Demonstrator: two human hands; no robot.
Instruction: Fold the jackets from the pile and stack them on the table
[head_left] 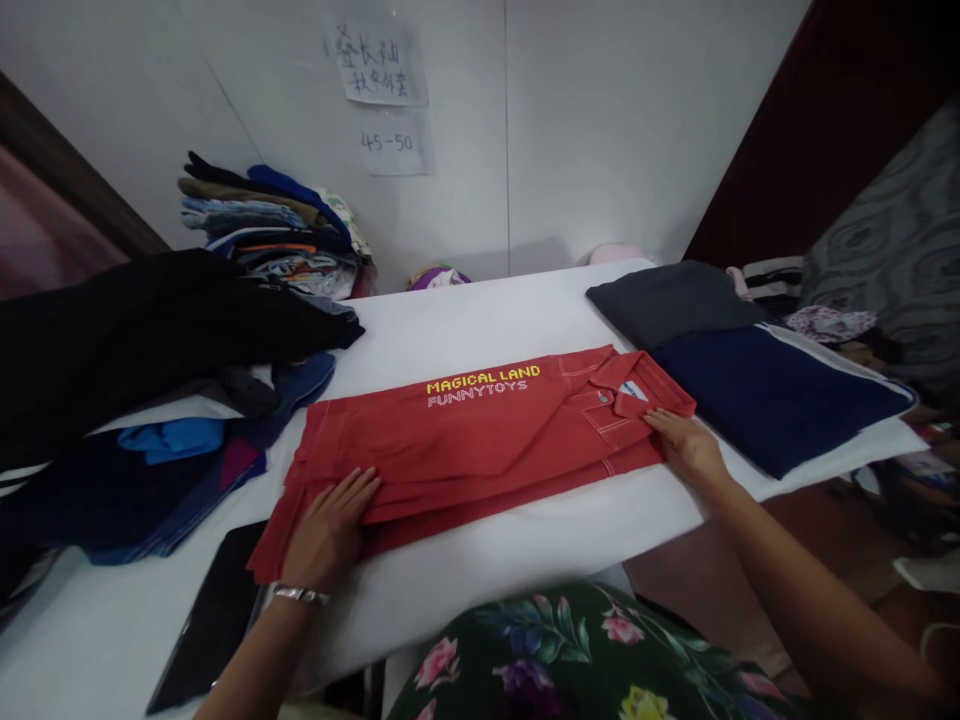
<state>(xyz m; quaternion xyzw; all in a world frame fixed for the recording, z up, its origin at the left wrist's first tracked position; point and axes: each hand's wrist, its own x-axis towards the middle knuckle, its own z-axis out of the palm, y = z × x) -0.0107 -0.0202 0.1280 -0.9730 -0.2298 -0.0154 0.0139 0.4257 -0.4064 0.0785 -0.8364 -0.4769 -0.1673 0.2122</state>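
Note:
A red jacket (480, 430) lies folded lengthwise on the white table, its collar at the right. Yellow and white letters reading "MAGICAL LAND FUNNYTOYS" run along its upper part. My left hand (328, 530) rests flat on the left end of the jacket, fingers stretched out and holding nothing. At the collar end, my right hand (688, 450) touches the near edge with extended fingers; its thumb is hidden. A button and a pale neck label show near the collar.
Dark clothes (150, 340) are heaped on the left, with a stack of folded garments (270, 225) behind them. Folded navy (780, 390) and grey garments (675, 295) lie at the right. A flat black object (214, 610) sits near the front left. Handwritten papers (386, 70) hang on the wall.

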